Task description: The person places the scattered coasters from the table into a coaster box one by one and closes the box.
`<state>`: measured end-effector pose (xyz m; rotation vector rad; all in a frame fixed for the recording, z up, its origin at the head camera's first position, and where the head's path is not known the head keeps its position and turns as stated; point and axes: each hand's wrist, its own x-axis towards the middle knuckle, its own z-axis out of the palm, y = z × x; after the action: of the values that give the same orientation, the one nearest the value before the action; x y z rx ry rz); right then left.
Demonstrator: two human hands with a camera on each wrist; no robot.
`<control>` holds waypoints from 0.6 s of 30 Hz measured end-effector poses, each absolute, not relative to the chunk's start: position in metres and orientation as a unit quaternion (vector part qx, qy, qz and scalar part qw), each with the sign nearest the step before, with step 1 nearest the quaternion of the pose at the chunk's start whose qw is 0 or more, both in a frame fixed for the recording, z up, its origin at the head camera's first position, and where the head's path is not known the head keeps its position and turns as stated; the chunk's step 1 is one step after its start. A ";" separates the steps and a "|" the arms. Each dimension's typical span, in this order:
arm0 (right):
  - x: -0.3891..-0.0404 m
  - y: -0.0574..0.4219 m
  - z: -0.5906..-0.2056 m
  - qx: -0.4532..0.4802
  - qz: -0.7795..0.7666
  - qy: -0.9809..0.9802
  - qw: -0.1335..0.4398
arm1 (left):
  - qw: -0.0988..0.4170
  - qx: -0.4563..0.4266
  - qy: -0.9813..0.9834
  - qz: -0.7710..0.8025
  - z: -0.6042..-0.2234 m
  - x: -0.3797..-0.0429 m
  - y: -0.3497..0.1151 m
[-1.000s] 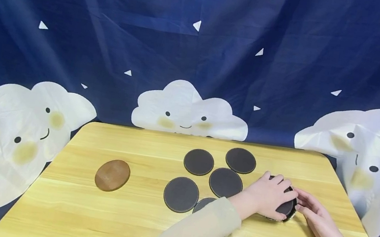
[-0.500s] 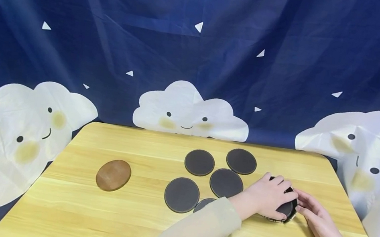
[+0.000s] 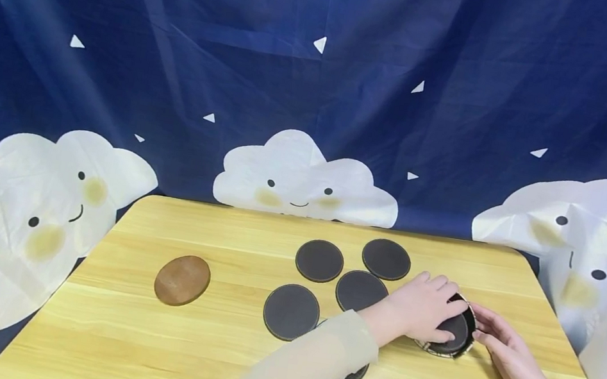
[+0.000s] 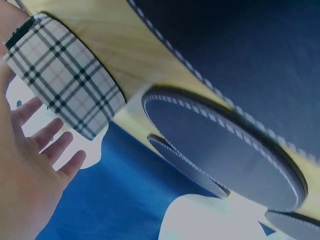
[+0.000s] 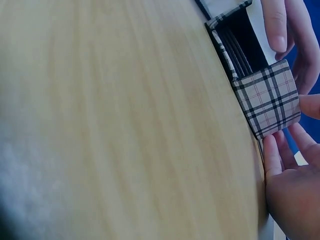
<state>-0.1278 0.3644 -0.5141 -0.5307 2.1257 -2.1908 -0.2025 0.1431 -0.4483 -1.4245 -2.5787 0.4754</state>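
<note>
A round plaid coaster holder (image 5: 267,100) with a black inside stands at the right of the table; several dark coasters (image 5: 237,52) are stacked in it. My left hand (image 3: 421,306) is over its left side in the head view, fingers loosely extended; in the left wrist view these fingers (image 4: 60,140) hold nothing. My right hand (image 3: 513,352) holds the holder's right side between thumb and fingers. The topmost black coaster (image 3: 452,333) shows inside the rim. My left sleeve partly covers a black coaster (image 3: 353,378) on the table.
Several stitched black coasters, among them a near one (image 3: 291,312) and a far one (image 3: 385,259), lie spread left of the holder. A brown round coaster (image 3: 182,281) lies alone farther left. Behind the wooden table (image 3: 103,330) hangs a blue curtain (image 3: 239,64) with clouds.
My left hand has drawn back leftward off the coaster in the holder, uncovering more of it. The right hand has stayed at the holder. The near coaster under the sleeve has come into view.
</note>
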 end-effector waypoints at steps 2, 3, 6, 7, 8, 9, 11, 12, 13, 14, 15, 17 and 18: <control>-0.127 0.365 -0.514 -0.172 -0.706 0.687 0.020 | 0.085 -0.476 -0.860 0.162 -0.446 -0.204 0.140; -0.127 0.365 -0.514 -0.174 -0.706 0.686 0.020 | 0.087 -0.475 -0.860 0.165 -0.445 -0.205 0.138; -0.126 0.364 -0.514 -0.179 -0.709 0.682 0.020 | 0.096 -0.474 -0.859 0.166 -0.443 -0.207 0.132; -0.126 0.364 -0.515 -0.180 -0.710 0.680 0.020 | 0.101 -0.473 -0.859 0.167 -0.443 -0.207 0.130; -0.126 0.364 -0.515 -0.182 -0.712 0.677 0.020 | 0.103 -0.472 -0.860 0.167 -0.443 -0.208 0.127; -0.126 0.364 -0.515 -0.184 -0.714 0.675 0.020 | 0.107 -0.471 -0.860 0.166 -0.442 -0.208 0.125; -0.126 0.363 -0.516 -0.185 -0.715 0.674 0.019 | 0.112 -0.468 -0.861 0.163 -0.441 -0.210 0.119; -0.126 0.363 -0.516 -0.185 -0.715 0.675 0.018 | 0.114 -0.467 -0.862 0.162 -0.441 -0.211 0.117; -0.127 0.363 -0.516 -0.185 -0.714 0.675 0.017 | 0.116 -0.465 -0.863 0.161 -0.440 -0.212 0.114; -0.127 0.363 -0.516 -0.185 -0.714 0.675 0.016 | 0.118 -0.464 -0.863 0.161 -0.439 -0.213 0.111; -0.127 0.363 -0.516 -0.185 -0.714 0.675 0.015 | 0.119 -0.462 -0.864 0.160 -0.438 -0.214 0.108; -0.128 0.363 -0.516 -0.186 -0.713 0.676 0.014 | 0.121 -0.458 -0.866 0.160 -0.436 -0.218 0.101; -0.128 0.363 -0.516 -0.186 -0.713 0.676 0.014 | 0.122 -0.456 -0.867 0.160 -0.436 -0.220 0.098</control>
<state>-0.1278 0.3630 -0.5157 -0.5806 2.1043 -2.2214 -0.2195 0.0977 -0.4357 -1.3305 -2.5310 0.4662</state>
